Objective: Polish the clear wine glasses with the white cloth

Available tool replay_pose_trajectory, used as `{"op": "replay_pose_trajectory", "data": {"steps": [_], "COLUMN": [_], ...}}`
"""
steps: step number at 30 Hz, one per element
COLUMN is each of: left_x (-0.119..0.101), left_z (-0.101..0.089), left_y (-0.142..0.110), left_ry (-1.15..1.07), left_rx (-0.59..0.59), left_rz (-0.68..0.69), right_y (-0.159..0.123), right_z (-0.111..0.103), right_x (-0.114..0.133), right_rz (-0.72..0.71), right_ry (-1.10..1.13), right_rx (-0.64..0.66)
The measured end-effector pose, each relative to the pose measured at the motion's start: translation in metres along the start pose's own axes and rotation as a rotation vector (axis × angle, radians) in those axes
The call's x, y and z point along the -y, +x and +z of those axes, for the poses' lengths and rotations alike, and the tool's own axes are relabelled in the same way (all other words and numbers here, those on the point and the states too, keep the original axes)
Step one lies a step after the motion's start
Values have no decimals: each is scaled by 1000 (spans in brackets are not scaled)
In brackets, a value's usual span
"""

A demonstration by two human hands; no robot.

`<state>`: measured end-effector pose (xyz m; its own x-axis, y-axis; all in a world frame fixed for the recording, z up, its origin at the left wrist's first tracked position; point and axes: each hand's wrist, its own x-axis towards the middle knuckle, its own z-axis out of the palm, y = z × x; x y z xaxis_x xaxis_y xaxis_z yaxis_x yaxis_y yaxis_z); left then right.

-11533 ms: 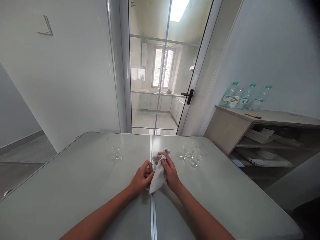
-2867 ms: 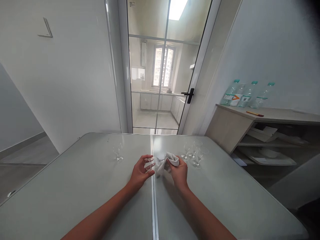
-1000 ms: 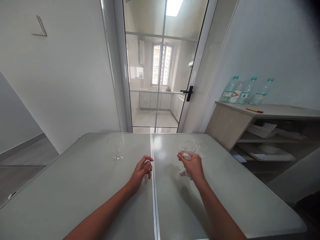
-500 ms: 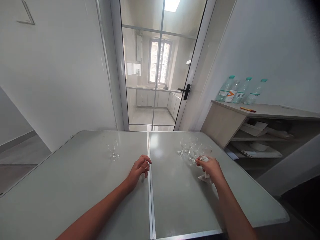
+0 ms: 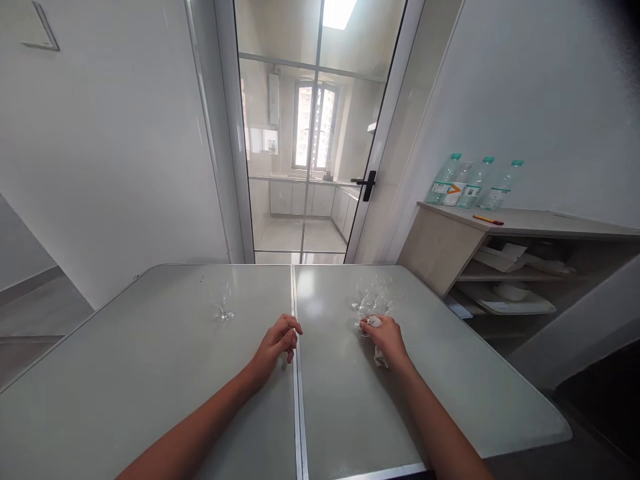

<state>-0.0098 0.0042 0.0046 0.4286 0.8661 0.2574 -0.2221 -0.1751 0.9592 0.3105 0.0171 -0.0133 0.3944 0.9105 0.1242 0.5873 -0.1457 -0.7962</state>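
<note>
My right hand [image 5: 387, 337] is closed on a crumpled white cloth [image 5: 381, 359], part of which hangs below the fingers. Its fingertips are at the near side of a cluster of clear stemmed glasses [image 5: 374, 301]. A clear glass foot shows beside those fingertips, but I cannot tell whether the hand also grips that glass. Over the table's centre seam is my left hand [image 5: 276, 343], its fingers loosely bent and apart, holding nothing. Another clear stemmed glass [image 5: 225, 313] stands alone on the left half of the table, apart from my left hand.
The pale table [image 5: 150, 373] has a metal-edged seam down its middle. A wooden shelf unit [image 5: 433, 247] adjoins its right side, bearing several plastic bottles [image 5: 470, 190] and a yellow-and-red pen-like item [image 5: 487, 219]. Beyond the far edge is a glass door [image 5: 280, 220] with a black handle.
My right hand has moved left with the cloth, from the right side of the glass cluster to its near side. My left hand has stayed almost still. The view has shifted slightly.
</note>
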Motion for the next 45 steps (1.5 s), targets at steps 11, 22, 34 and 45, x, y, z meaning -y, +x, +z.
{"op": "replay_pose_trajectory", "data": {"steps": [11,22,34,45], "left_x": [8,11,10,34], "left_z": [-3,-4,-4,-19], "left_y": [0,0,3,11], "left_ry": [47,58,69,20], "left_rx": [7,32,1,-281], "left_rz": [19,40,-41,-146], "right_y": [11,14,-9,-81], "right_z": [7,10,-7,74], "right_x": [-9,-15,-3,177], "right_rz": [71,119,20,-728], "right_ry": [18,174,-282,-235], "right_rx": [-7,45,-18,279]}}
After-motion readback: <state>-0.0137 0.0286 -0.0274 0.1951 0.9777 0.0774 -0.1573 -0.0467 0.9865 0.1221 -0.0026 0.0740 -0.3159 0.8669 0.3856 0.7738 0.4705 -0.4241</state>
